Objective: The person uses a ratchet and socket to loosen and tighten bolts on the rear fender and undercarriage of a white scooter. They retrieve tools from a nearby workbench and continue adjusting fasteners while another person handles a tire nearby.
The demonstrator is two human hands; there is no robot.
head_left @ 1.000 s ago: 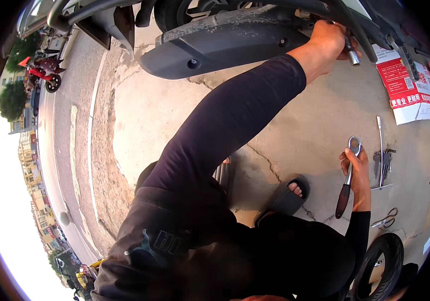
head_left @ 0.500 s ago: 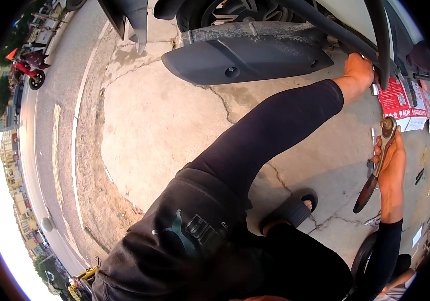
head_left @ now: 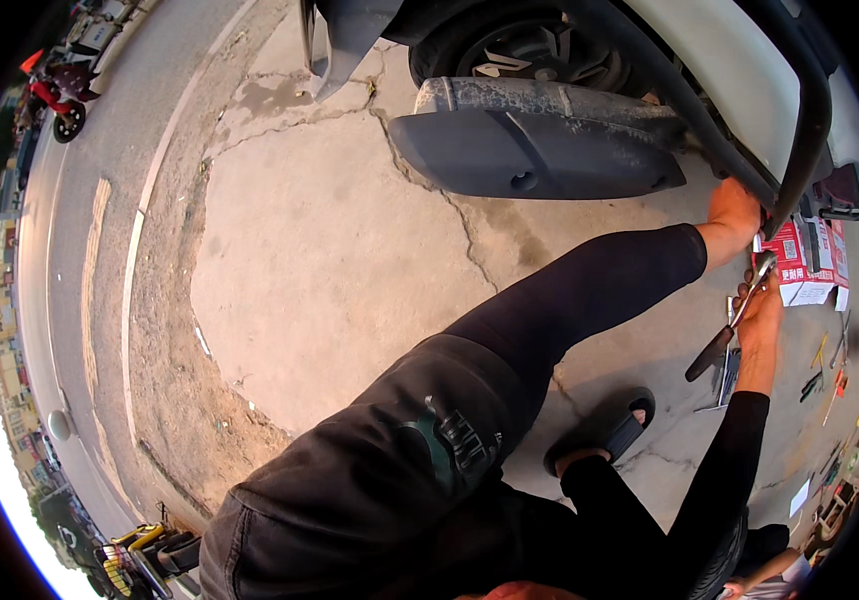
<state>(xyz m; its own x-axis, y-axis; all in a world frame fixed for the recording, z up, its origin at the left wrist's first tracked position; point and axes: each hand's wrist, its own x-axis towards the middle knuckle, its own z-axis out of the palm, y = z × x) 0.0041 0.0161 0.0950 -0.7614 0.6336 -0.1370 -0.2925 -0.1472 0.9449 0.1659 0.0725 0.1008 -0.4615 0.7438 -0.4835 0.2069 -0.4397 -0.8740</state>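
My right hand (head_left: 761, 308) is closed round a ratchet wrench (head_left: 741, 312), its round steel head up and its dark brown handle pointing down to the left. Just above it, my left hand (head_left: 734, 208) reaches under the scooter's black tubular bar (head_left: 811, 110), fingers curled. What those fingers hold is hidden behind the bar and the hand itself. The ratchet head is close below my left hand; whether they touch I cannot tell. The scooter's grey exhaust cover (head_left: 539, 155) lies left of my left hand, beneath the rear wheel (head_left: 549, 50).
A red and white cardboard sheet (head_left: 809, 290) lies right of my hands. Several tools, including black-handled pliers (head_left: 809, 387), are on the concrete (head_left: 299, 250). My sandalled foot (head_left: 604, 430) stands below. A road (head_left: 79, 250) with a parked red motorcycle (head_left: 57, 100) runs along the left.
My right hand has brought the ratchet wrench up and left, closer to my left hand. The view has shifted, so the scooter appears lower and farther right.
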